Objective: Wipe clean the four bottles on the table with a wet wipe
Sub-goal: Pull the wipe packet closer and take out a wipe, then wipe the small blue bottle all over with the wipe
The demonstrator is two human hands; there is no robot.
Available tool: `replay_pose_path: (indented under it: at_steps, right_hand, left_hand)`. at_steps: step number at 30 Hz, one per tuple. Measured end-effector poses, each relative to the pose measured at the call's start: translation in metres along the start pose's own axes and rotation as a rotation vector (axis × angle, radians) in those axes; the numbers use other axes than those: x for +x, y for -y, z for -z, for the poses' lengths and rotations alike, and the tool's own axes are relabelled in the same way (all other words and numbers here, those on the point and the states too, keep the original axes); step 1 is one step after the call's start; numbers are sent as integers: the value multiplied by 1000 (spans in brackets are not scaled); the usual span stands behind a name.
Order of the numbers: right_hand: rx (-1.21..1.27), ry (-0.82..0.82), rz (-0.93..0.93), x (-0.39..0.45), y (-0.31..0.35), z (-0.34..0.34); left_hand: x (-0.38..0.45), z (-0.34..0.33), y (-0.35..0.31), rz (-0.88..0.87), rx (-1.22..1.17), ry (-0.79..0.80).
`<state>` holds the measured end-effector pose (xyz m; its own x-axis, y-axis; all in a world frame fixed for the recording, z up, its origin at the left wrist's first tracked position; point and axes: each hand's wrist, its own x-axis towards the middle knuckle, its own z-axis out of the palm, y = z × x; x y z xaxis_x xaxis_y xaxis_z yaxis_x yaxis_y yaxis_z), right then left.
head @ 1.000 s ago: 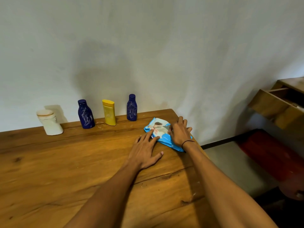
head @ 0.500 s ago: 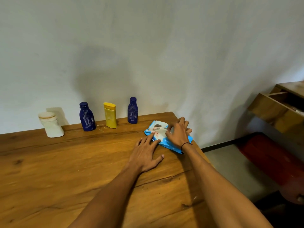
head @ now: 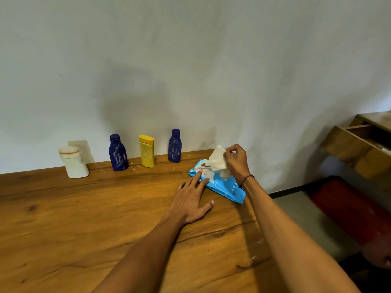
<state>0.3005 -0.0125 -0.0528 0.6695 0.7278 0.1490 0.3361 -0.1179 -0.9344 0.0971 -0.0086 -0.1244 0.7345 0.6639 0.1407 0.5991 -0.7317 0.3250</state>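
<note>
Along the wall stand a white bottle (head: 74, 162), a smeared dark blue bottle (head: 117, 153), a yellow bottle (head: 146, 151) and a second dark blue bottle (head: 175, 146). A blue wet-wipe pack (head: 224, 187) lies near the table's far right corner. My left hand (head: 190, 199) lies flat with its fingertips pressing on the pack's near left end. My right hand (head: 237, 160) is raised above the pack and pinches a white wet wipe (head: 216, 158) that still trails into the pack's opening.
The wooden table (head: 84, 218) ends just right of the pack. Beyond that edge are a grey floor, a red object (head: 349, 208) low down, and a wooden cabinet with an open drawer (head: 357, 144) at the far right.
My right hand has lifted off the pack and drawn a white wipe up out of it. My left hand has stayed pressing on the pack.
</note>
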Motion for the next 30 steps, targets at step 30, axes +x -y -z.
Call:
replay_pose_path:
  at_steps: [30]
  right_hand:
    - [12,128,-95,-21,-12,-64]
  left_hand:
    - [125,150,112,-22,59,-67]
